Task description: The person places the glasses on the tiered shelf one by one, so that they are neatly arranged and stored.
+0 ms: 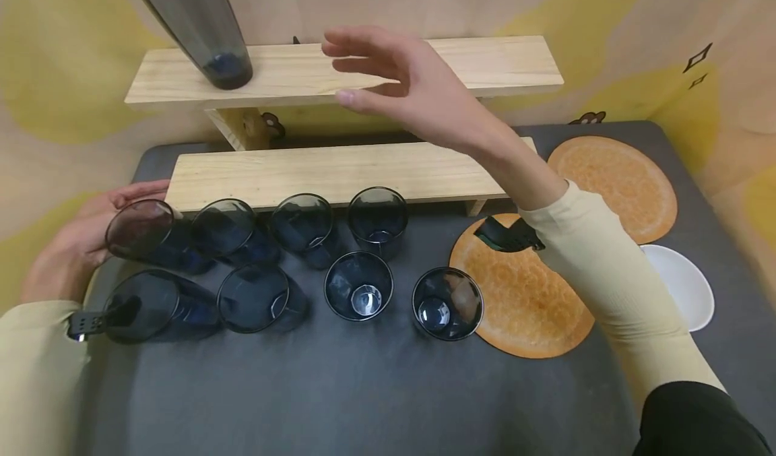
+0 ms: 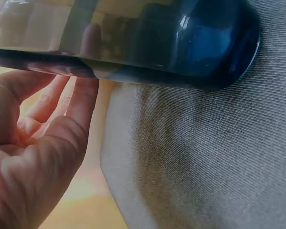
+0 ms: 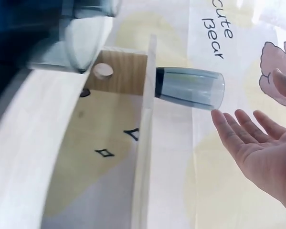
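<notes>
One shelved glass [image 1: 199, 28]: head, right wrist only

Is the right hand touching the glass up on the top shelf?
Apart. The head view shows it: wall and top shelf can be seen between the right hand and the glass.

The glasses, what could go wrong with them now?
The lone glass stands near the front edge of the upper shelf, so a bump from the raised right hand might tip it off. The left hand is right by the leftmost back-row glass, so a nudge could knock it into its close neighbour.
</notes>
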Action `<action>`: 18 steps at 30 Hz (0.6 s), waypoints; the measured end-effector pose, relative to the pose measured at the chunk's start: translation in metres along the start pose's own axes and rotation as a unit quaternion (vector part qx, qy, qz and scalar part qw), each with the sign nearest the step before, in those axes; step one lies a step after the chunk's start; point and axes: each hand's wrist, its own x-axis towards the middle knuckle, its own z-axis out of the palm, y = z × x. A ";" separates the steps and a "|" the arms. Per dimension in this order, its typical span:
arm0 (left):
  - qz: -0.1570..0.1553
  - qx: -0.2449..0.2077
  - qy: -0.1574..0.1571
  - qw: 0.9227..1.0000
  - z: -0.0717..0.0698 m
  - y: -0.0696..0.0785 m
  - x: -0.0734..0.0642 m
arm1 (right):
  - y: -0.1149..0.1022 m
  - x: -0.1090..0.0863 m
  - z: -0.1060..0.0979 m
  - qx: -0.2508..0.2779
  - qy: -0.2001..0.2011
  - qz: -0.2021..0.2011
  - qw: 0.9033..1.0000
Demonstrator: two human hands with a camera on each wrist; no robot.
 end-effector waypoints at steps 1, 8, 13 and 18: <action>-0.001 0.014 0.008 1.000 0.000 0.000 0.000 | 0.001 -0.007 -0.001 0.007 -0.004 0.008 1.000; -0.005 0.010 0.016 1.000 0.000 0.000 0.001 | -0.002 -0.051 -0.012 0.117 -0.029 0.048 0.992; 0.012 -0.047 -0.024 0.999 0.000 -0.004 -0.001 | 0.002 -0.072 -0.019 0.161 -0.057 0.041 0.984; 0.021 -0.093 -0.045 0.994 0.001 -0.007 -0.004 | 0.012 -0.091 -0.022 0.157 -0.085 0.026 0.984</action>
